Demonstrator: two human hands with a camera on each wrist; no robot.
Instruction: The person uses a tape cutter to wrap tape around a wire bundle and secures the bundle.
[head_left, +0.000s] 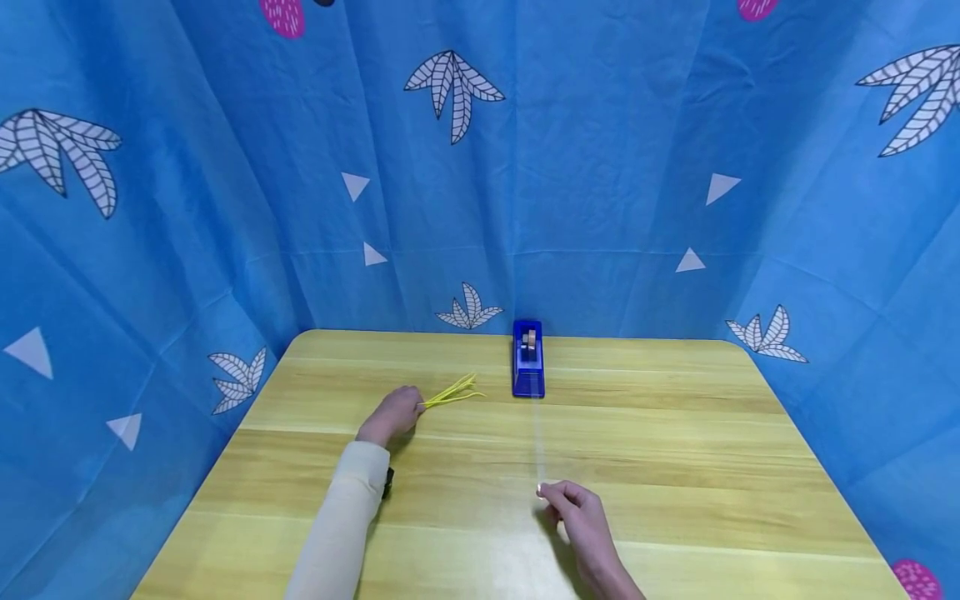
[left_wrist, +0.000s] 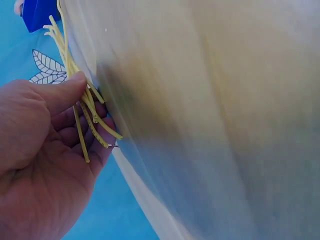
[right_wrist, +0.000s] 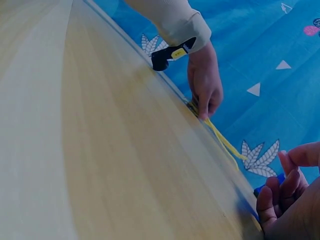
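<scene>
My left hand pinches a small bundle of yellow wires low over the left middle of the table. In the left wrist view, the thumb presses the wires against the fingers, and their cut ends spread over the palm side. A blue tape dispenser stands near the table's back edge, its roll showing in the middle. From it a strip of clear tape runs forward. My right hand pinches the strip's near end between thumb and forefinger, to the right of the left hand and closer to me.
The wooden table has rounded back corners. A blue curtain printed with leaves and triangles hangs behind it and along both sides. A black strap is around the left wrist, over the pale sleeve.
</scene>
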